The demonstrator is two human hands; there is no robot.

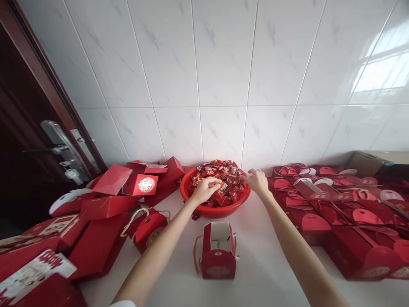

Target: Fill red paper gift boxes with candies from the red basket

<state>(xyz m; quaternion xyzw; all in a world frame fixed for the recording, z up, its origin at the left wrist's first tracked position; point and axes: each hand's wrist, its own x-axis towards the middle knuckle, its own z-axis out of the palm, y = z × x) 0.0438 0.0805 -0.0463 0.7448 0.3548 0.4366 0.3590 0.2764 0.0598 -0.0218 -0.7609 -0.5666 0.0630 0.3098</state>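
Observation:
A red plastic basin [217, 212] full of red-wrapped candies [223, 170] stands before me. My left hand [207, 189] is over the left part of the candies, its fingers bent and drawn toward the thumb. Whether a candy is between them is hidden. At the basin's right rim is my right hand [256, 180], fingers parted, with the tips pointing in toward the candies. In front of the basin a small red gift box [219, 264] stands upright with its top open, a rope handle on each side and a pale inside.
Red boxes [105, 230] lie piled at the left, one with rope handles [150, 230] near my left forearm. Rows of red gift boxes [338, 213] fill the right side, with a cardboard carton [366, 164] behind. A tiled wall [220, 85] borders the white table [262, 264]; a door [28, 106] is at left.

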